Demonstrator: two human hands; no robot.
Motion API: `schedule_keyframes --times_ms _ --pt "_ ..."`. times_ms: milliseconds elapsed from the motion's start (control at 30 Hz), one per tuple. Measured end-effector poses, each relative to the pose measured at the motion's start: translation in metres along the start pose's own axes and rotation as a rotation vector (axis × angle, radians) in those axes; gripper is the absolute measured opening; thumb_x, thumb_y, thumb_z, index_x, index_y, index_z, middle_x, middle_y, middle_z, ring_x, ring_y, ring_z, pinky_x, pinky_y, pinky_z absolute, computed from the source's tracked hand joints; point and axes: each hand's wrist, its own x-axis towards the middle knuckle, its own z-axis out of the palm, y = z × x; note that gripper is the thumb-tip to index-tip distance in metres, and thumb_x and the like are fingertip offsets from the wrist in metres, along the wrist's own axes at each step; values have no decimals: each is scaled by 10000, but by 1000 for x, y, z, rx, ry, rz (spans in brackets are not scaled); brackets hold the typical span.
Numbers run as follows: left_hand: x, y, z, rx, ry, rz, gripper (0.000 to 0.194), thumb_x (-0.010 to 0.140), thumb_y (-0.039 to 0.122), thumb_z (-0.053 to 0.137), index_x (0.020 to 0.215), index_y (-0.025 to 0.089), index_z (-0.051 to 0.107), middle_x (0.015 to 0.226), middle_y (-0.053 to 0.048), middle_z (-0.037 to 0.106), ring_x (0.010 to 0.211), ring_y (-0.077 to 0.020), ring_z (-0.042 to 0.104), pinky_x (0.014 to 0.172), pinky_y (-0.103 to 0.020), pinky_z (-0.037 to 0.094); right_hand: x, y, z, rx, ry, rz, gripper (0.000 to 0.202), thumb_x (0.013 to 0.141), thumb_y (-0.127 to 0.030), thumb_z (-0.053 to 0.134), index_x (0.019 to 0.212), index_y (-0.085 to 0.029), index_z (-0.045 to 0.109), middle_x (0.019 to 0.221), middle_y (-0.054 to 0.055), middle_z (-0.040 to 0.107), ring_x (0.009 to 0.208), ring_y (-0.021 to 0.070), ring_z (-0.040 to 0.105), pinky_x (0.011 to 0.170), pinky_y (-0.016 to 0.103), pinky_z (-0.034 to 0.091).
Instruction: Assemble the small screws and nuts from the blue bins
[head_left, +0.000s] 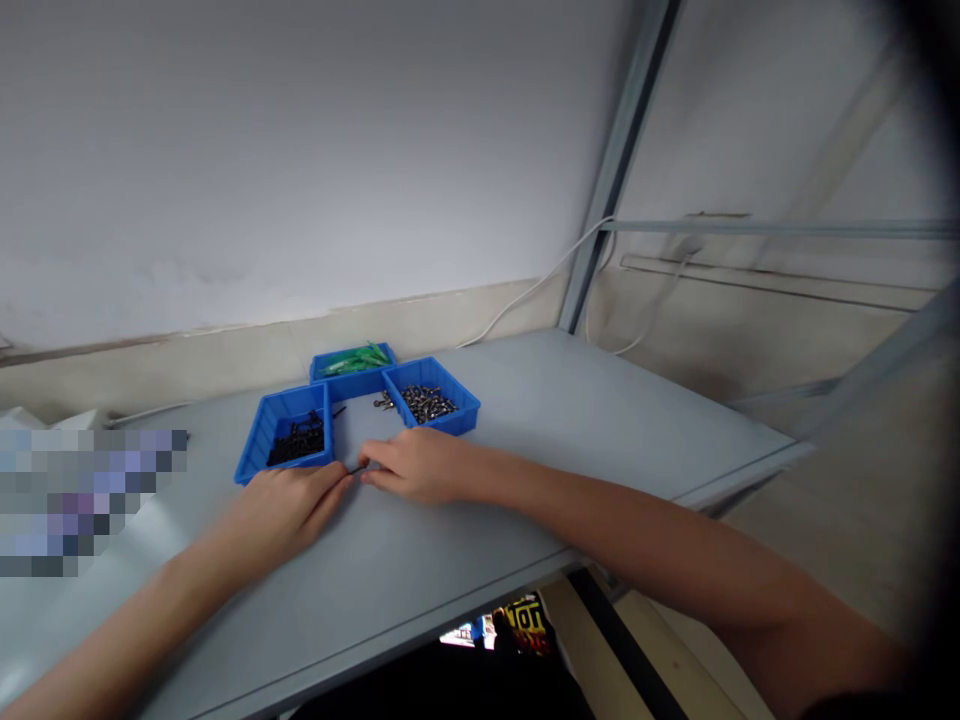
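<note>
My left hand (289, 500) and my right hand (420, 465) meet just in front of the blue bins, low over the grey tabletop. Both have their fingertips pinched together. Between them shows a small thin dark part (356, 470), too small to name. Beside my left hand stands a blue bin (255, 437) with small black parts (300, 438) in it. Right behind my right hand, another blue bin (466, 408) holds small shiny metal parts (430, 402). A few loose metal parts (384, 400) lie at its left side.
A third blue bin (352, 383) with green pieces (358, 360) stands at the back near the wall. The grey table (555, 400) extends right to a metal frame post (592, 265). A white cable (510, 305) runs along the wall. A blurred-out area covers the left.
</note>
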Motion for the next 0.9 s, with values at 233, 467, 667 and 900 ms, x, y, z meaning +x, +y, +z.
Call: schedule_keyframes --times_ms 233,467,667,900 --pt "0 0 0 -5 -18 -7 398 946 346 207 880 185 565 741 -53 657 673 -225 637 570 -307 417 -1 2 2 23 46 -9 245 881 -323 411 1049 -180 520 734 41 635 623 153 549 543 252 316" --pt "1 2 -2 -35 -10 1 371 933 402 252 910 206 566 771 -38 657 697 -210 636 580 -288 420 -1 2 3 -84 29 -27 263 919 -327 323 966 -184 539 666 32 617 564 147 535 501 253 274" --pt "1 0 0 -8 -20 -11 384 945 362 220 913 204 569 790 -45 666 706 -210 641 595 -290 429 -1 2 1 -76 27 -63 273 916 -352 340 941 -184 554 683 25 620 595 143 545 513 243 293" --pt "0 4 -5 -9 10 20 403 943 363 230 835 197 581 729 -36 653 663 -194 632 564 -275 426 0 0 -1 -103 -24 -43 278 926 -337 332 955 -175 556 739 36 637 617 141 553 532 246 314"
